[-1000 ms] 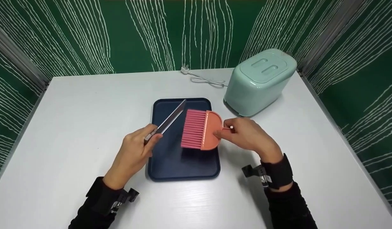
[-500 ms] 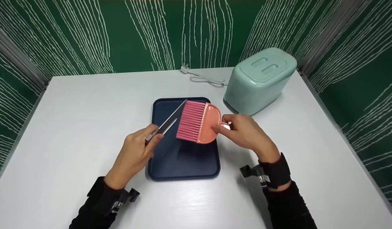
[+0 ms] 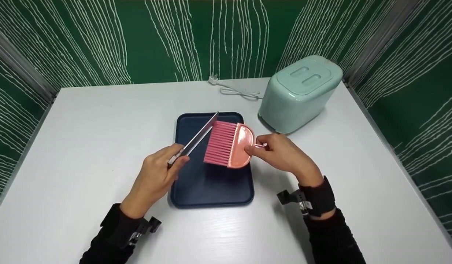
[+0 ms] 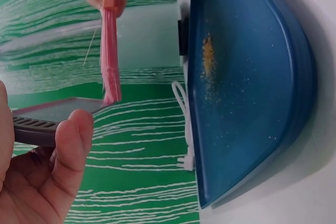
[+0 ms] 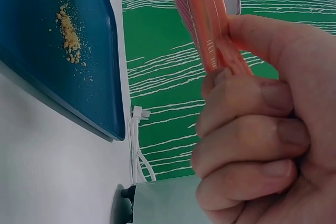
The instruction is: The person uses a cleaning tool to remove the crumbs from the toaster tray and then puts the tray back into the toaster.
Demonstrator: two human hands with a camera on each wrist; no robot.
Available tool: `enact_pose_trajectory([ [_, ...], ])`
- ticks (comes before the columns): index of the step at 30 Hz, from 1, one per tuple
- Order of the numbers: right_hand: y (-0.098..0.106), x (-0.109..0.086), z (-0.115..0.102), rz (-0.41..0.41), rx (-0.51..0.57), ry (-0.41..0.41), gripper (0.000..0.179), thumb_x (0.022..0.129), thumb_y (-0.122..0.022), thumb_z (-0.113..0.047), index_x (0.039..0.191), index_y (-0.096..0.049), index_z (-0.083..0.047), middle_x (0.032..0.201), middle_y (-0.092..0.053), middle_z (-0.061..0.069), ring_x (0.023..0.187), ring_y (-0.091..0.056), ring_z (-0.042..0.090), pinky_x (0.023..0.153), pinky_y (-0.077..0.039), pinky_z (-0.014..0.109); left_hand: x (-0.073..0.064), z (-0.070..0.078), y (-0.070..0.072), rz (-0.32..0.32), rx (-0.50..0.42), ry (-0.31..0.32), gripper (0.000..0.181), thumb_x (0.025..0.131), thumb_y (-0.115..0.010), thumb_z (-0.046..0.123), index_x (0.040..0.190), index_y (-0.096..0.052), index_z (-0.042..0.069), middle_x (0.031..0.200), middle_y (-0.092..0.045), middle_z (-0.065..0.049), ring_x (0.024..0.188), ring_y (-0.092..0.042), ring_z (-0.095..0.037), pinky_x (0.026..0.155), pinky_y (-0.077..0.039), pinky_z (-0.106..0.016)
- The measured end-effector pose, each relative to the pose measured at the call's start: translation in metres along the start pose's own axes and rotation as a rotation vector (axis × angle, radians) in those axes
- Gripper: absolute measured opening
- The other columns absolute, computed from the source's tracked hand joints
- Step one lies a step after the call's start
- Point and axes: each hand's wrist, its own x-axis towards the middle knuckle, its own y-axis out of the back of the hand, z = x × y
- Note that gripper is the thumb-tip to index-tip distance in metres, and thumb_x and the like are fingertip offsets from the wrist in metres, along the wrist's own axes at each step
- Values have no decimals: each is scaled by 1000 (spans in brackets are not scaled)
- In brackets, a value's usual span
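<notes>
Pink brush up over the blue tray, right of the metal plate: light, soft-bristled by its look, best taken by the stiffer handle, where the right hand pinches; left hand grips the plate's near end.

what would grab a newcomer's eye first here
The pink brush, held in the right hand over the blue tray. Close on its left is a flat tool gripped by the left hand. Then the mint toaster, at the back right of the table, and yellow crumbs in the tray.
</notes>
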Motion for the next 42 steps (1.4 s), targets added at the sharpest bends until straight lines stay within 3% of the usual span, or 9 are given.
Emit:
enact_pose_trajectory([
  [6, 1, -2, -1, -53, -14, -33, 44, 102, -69, -49, 73, -56, -17, 66, -42, -8, 65, -44, 14, 61, -34, 29, 1, -2, -2, 53, 84, -96, 65, 109, -41, 59, 115, -72, 2, 88, -69, -8, 73, -62, -13, 65, -60, -32],
  [14, 5, -4, -2, -66, -16, -42, 43, 102, -69, -49, 75, -57, -17, 66, -42, -8, 65, -43, 13, 60, -34, 29, 1, -5, -4, 69, 120, -115, 66, 109, -41, 59, 115, -73, 2, 93, -73, -11, 79, -67, -18, 72, -65, -38],
  [27, 5, -4, -2, -20, -11, -18, 45, 103, -70, -47, 73, -55, -16, 65, -41, -8, 64, -42, 13, 59, -32, 29, 0, -5, -6, 46, 119, -147, 61, 110, -42, 57, 112, -72, 4, 85, -67, -6, 72, -59, -14, 65, -60, -32],
  [36, 3, -5, -4, -103, 11, -52, 44, 102, -69, -48, 72, -56, -18, 64, -39, -9, 63, -41, 12, 58, -31, 27, 1, -6, -6, 68, 133, -160, 56, 110, -42, 56, 106, -69, 7, 78, -57, -3, 69, -53, -11, 61, -53, -29],
  [39, 5, -7, -4, -137, 17, -62, 44, 101, -68, -49, 72, -56, -19, 63, -38, -10, 62, -39, 12, 57, -29, 27, 1, -6, -6, 75, 132, -158, 56, 110, -43, 56, 107, -70, 6, 80, -60, -4, 71, -56, -13, 63, -56, -30],
  [42, 7, -8, -4, -121, 11, -59, 44, 101, -69, -49, 73, -56, -18, 63, -38, -10, 61, -38, 12, 57, -29, 27, 1, -8, -6, 74, 136, -148, 58, 110, -43, 57, 109, -71, 6, 83, -65, -6, 73, -60, -14, 66, -59, -33],
])
